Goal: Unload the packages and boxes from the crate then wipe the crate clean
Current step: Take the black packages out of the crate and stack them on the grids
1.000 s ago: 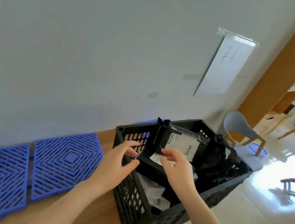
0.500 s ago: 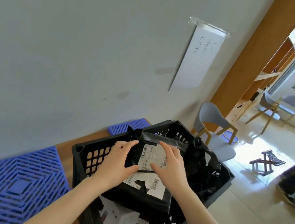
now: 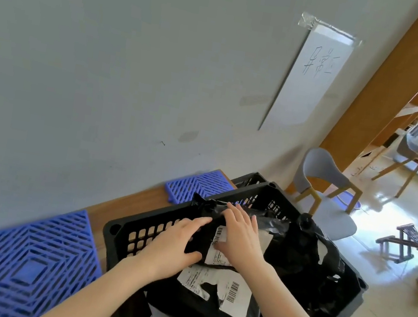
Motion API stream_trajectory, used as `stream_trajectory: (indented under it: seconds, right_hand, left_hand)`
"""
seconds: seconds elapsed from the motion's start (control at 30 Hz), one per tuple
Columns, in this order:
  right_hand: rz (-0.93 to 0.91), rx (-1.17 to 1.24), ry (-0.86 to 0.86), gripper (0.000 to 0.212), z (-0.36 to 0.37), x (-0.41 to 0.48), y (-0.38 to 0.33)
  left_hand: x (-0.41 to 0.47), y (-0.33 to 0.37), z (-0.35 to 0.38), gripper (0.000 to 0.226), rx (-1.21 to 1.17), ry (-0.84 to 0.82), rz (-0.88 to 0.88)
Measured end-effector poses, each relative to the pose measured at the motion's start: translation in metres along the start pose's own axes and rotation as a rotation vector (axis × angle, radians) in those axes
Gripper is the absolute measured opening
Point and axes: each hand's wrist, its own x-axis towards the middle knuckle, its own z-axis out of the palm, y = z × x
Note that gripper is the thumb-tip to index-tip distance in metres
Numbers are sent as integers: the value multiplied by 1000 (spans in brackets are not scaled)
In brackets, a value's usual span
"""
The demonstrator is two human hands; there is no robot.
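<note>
**Over the crate (image 3: pixel 118 229): a black mailer (image 3: pixel 201 240) held on top**

The left hand (image 3: pixel 174 241) grips the mailer at its left edge, fingers over the top and thumb curled round the near side. The right hand (image 3: pixel 240 235) lies flat on the mailer's white label, fingers straight. The mailer rests on a larger black package (image 3: pixel 203 315) with a torn label. Both are inside the black plastic crate, with crumpled black bags (image 3: pixel 310 258) to the right. Blue lattice mats (image 3: pixel 18 265) lie beside the crate on the wooden counter (image 3: pixel 122 204). A paper sign (image 3: pixel 309 78) is taped to the wall.
</note>
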Motion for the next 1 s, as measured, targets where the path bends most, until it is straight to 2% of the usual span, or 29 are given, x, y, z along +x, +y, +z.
stream_trajectory:
  seconds: [0.2,0.27,0.47,0.57,0.7,0.8,1.0]
  right_hand:
    - [-12,122,61,44,-16,-15,5]
    - [-30,176,121,41,-25,-23,6]
    - [-7,684,344,32,-75,-43,-12]
    - [-56,857,389,31,-98,-49,-39]
    - [-189,968,396,34,-116,-60,-89]
    - [-270,1017,391,32,-125,-68,-130]
    - [-316,1182,350,25,-120,-82,-220]
  left_hand:
    - [-24,18,-5,74,-44,101,26]
    - [-36,25,-6,70,-31,171,33]
    - [-76,44,-16,67,-59,492,24]
    - [-98,51,-18,81,-51,595,-5]
    - [-129,57,-27,100,-165,731,-49]
    - [-156,56,-43,104,-186,844,-76]
    - [-221,29,-80,106,-157,933,-94]
